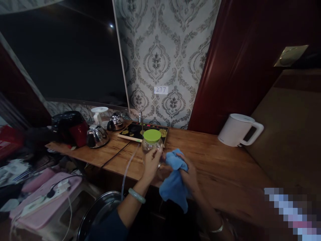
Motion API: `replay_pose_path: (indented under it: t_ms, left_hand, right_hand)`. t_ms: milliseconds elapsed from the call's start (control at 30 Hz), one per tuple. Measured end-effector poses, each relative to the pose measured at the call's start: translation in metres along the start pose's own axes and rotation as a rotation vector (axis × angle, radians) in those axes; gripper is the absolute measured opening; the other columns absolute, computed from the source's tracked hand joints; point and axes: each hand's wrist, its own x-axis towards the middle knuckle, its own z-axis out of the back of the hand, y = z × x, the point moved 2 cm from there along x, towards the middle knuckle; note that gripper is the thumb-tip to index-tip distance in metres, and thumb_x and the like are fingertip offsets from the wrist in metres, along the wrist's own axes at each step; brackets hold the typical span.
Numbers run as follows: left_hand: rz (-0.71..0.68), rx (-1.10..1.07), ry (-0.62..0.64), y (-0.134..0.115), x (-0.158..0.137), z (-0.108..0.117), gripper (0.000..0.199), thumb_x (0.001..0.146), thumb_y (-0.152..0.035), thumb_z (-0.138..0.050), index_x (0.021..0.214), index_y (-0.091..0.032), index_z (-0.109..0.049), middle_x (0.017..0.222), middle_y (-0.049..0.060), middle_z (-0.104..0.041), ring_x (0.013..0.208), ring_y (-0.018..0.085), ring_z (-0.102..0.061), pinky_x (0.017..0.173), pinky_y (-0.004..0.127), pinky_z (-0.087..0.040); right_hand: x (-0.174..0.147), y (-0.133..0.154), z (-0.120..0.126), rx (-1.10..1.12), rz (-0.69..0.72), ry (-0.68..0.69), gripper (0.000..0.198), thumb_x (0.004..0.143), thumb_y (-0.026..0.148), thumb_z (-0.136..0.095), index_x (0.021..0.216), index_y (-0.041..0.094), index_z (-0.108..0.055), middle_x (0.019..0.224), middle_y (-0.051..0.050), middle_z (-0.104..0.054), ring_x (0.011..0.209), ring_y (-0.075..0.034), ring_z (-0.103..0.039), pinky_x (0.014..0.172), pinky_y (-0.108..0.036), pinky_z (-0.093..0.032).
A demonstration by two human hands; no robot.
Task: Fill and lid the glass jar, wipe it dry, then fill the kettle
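Note:
A clear jar [146,147] with a green lid [152,135] stands upright near the front edge of the wooden counter. My left hand [152,161] is at the jar's near side, its fingers bent against the glass; part of the grip is hidden behind the hand. A jade-coloured bangle circles that wrist. To the right of the jar, my right hand [189,172] has its fingers closed on a blue cloth [174,187]. The cloth is bunched at the top, near the jar's side, and its lower part hangs past the counter's edge.
Behind the jar lies a black electric cooktop [134,130] with a thin tap. Metal kettles [97,136] and a dark red appliance [72,129] stand left; a white electric kettle [235,130] stands right. Below are a pink stool [47,214] with a power strip and a metal basin [87,214].

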Motion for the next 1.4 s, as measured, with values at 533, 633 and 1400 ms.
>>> replay_pose_path:
  t_ms: [533,633,1400]
  left_hand:
    - [0.053,0.097,0.147,-0.009,0.004,0.061,0.054,0.083,-0.071,-0.059,0.063,-0.021,-0.056,0.047,-0.001,-0.058,0.044,0.012,-0.051,0.049,0.024,-0.037]
    - [0.024,0.133,0.091,-0.007,0.004,0.068,0.054,0.084,-0.069,-0.058,0.060,-0.021,-0.053,0.045,-0.003,-0.054,0.043,0.011,-0.048,0.048,0.024,-0.035]
    - [-0.033,0.211,-0.092,0.000,-0.003,0.069,0.059,0.085,-0.074,-0.054,0.058,-0.022,-0.047,0.047,-0.005,-0.043,0.045,0.010,-0.041,0.047,0.024,-0.031]
  right_hand:
    - [0.032,-0.033,-0.068,-0.020,0.060,0.041,0.038,0.066,0.023,-0.063,0.102,0.024,-0.077,0.119,-0.010,-0.074,0.116,-0.031,-0.065,0.107,-0.052,-0.047]
    - [0.040,-0.038,-0.056,0.080,-0.104,0.037,0.027,0.063,0.027,-0.064,0.086,0.024,-0.077,0.096,-0.007,-0.079,0.100,-0.032,-0.070,0.096,-0.052,-0.054]
    - [0.017,-0.041,-0.074,0.135,-0.291,0.059,0.031,0.071,0.044,-0.068,0.087,0.019,-0.077,0.083,-0.006,-0.079,0.087,-0.030,-0.073,0.081,-0.044,-0.059]
